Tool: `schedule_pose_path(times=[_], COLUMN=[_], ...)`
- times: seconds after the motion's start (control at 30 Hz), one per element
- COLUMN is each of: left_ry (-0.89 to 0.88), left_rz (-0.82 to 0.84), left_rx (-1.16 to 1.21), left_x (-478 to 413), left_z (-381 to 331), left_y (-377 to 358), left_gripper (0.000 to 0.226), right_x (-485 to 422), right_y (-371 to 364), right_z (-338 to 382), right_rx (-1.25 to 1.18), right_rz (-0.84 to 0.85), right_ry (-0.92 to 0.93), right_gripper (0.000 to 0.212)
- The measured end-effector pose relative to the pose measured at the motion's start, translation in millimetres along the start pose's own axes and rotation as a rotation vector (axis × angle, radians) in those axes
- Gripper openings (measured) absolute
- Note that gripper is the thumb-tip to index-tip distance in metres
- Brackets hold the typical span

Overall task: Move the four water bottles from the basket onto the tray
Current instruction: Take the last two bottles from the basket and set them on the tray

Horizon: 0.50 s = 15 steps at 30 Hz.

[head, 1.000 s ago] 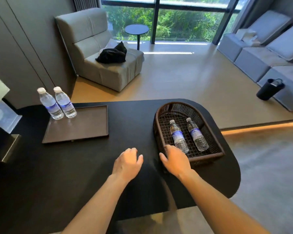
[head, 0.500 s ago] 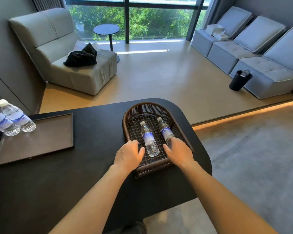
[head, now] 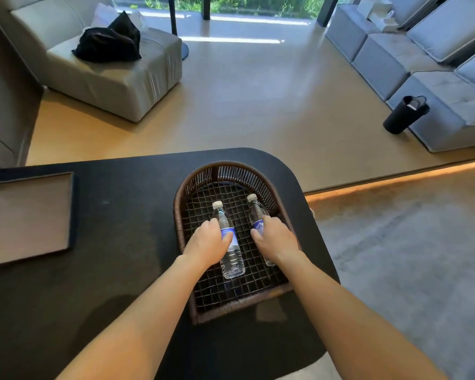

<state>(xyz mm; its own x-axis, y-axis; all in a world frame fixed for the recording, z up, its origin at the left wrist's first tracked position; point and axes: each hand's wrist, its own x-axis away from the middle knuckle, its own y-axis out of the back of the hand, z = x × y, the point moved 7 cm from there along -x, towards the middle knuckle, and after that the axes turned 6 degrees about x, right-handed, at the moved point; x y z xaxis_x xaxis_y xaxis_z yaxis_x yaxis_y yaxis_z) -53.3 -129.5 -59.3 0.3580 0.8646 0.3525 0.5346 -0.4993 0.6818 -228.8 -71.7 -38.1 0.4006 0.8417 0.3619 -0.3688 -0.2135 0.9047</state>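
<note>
Reaching into the basket (head: 185, 204) on the desk (head: 121, 215), I see left hand (head: 207, 241) wrapped around left bottle (head: 229, 242), right hand (head: 276, 238) around right bottle (head: 255, 215); tray (head: 25, 215) well left of both hands.

Black rounded table (head: 126, 242), wicker basket (head: 179, 204) right, brown tray (head: 30, 220) left
</note>
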Motion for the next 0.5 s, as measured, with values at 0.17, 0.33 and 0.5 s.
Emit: schedule_pose_path(times=[0.17, 0.33, 0.5], left_ry=[0.114, 0.214, 0.265], left_rz=[-0.015, -0.035, -0.034], left_rx=[0.082, 0.137, 0.174], left_x=[-39, -62, -76], left_z=[11, 22, 29], left_y=[-15, -23, -25], left_gripper=[0.048, 0.061, 0.065], right_x=[-32, -43, -63], right_y=[-20, -28, -39], right_z=[-3, 3, 2], right_rx=[-0.003, 0.098, -0.04], right_rz=[0.011, -0.116, -0.031], right_ry=[0.006, 0.04, 0.003], right_gripper=[0.053, 0.059, 0.046])
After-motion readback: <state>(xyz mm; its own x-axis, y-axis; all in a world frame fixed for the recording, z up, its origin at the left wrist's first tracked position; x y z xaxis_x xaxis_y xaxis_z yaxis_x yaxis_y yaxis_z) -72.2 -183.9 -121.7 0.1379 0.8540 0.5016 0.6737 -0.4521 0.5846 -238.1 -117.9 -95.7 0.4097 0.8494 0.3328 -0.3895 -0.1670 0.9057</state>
